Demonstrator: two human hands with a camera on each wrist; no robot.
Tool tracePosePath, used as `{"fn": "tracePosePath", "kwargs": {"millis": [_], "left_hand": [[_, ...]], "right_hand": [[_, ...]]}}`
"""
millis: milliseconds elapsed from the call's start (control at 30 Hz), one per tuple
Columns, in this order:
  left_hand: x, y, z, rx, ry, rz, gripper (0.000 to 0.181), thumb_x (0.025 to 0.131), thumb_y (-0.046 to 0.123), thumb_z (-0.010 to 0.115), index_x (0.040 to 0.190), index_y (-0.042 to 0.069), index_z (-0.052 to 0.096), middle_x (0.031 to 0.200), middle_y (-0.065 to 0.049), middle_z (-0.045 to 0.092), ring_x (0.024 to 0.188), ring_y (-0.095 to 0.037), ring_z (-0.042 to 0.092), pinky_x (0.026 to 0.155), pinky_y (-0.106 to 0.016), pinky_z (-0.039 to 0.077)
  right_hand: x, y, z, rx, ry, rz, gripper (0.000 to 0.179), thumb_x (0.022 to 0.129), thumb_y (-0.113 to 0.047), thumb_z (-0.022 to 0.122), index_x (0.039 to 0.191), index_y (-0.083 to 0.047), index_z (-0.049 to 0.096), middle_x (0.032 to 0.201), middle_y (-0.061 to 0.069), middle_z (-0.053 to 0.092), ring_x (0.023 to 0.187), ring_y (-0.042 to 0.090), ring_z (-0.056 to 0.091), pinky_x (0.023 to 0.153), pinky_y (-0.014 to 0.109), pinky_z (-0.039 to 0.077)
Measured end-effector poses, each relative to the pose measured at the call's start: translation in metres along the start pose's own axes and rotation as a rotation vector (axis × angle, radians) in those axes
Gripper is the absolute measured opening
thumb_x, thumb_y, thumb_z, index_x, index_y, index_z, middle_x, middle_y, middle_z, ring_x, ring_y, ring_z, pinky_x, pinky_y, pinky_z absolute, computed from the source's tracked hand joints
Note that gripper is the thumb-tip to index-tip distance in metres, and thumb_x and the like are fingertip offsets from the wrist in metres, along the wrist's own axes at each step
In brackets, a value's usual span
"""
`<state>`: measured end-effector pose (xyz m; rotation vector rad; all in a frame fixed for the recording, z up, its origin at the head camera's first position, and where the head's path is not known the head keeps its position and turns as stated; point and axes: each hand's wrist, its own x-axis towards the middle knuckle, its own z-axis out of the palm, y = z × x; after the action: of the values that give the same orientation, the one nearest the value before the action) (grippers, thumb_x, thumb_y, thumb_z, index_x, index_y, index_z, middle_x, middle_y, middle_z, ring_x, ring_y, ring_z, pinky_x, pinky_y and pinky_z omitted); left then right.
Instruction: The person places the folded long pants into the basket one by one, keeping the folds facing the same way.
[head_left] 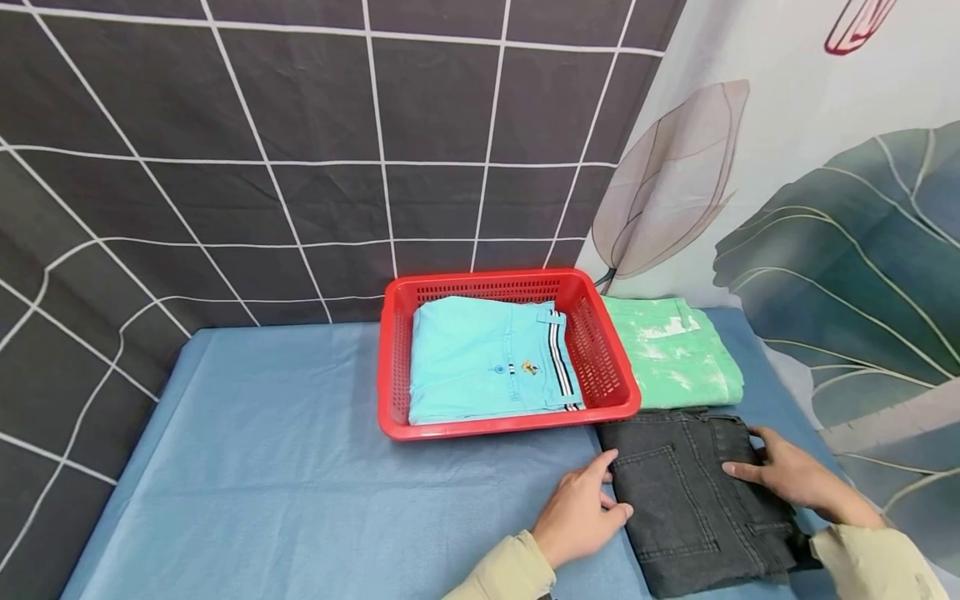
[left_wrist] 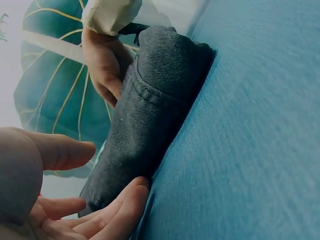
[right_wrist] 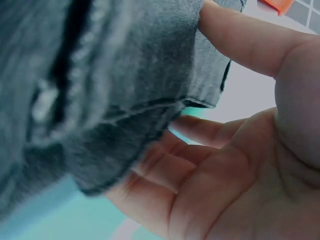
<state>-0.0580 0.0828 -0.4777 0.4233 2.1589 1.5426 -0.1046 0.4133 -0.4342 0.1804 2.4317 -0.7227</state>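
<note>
Folded black jeans (head_left: 675, 508) lie on the blue-covered surface at the front right, a back pocket facing up. My right hand (head_left: 798, 475) grips their right edge, thumb on top and fingers under the cloth. In the right wrist view, the thumb presses the grey-black denim (right_wrist: 145, 55) while the other fingers (right_wrist: 160, 165) reach beneath a loose layer. On the opposite side, my left hand (head_left: 581, 512) is at the left edge, thumb apart from the other fingers. In the left wrist view, one fingertip (left_wrist: 140, 182) meets the lower edge of the fold; the thumb stands off it.
A red plastic basket (head_left: 510, 431) holds folded light-blue clothing (head_left: 472, 358) with a striped side. Folded green-and-white clothing (head_left: 675, 354) lies right of it, behind the jeans. A dark checked cloth (head_left: 315, 108) and a leaf-patterned curtain (head_left: 862, 275) hang around the blue surface (head_left: 262, 475).
</note>
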Motion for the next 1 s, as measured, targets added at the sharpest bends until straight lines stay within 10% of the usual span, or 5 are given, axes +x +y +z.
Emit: {"fn": "tracePosePath", "kwargs": {"millis": [267,1000], "left_hand": [[0.003,0.002,0.003,-0.006,-0.002,-0.006,0.064,0.091,0.016,0.074,0.149,0.017,0.047,0.118,0.000,0.066,0.075,0.005,0.061,0.071,-0.019,0.051],[0.005,0.013,0.003,-0.136,0.019,-0.097,0.069,0.080,0.017,0.085,0.141,0.021,0.052,0.099,0.009,0.062,0.082,0.000,0.063,0.072,-0.022,0.052]], "right_hand": [[0.000,0.008,-0.007,0.296,-0.124,0.027,0.098,0.103,-0.028,0.058,0.145,0.023,-0.013,0.121,0.047,0.047,0.094,0.032,0.068,0.078,0.048,0.057],[0.000,0.009,-0.007,0.418,-0.227,-0.026,0.072,0.104,-0.019,0.055,0.135,0.030,0.012,0.112,0.022,0.061,0.094,0.026,0.067,0.081,0.044,0.057]]}}
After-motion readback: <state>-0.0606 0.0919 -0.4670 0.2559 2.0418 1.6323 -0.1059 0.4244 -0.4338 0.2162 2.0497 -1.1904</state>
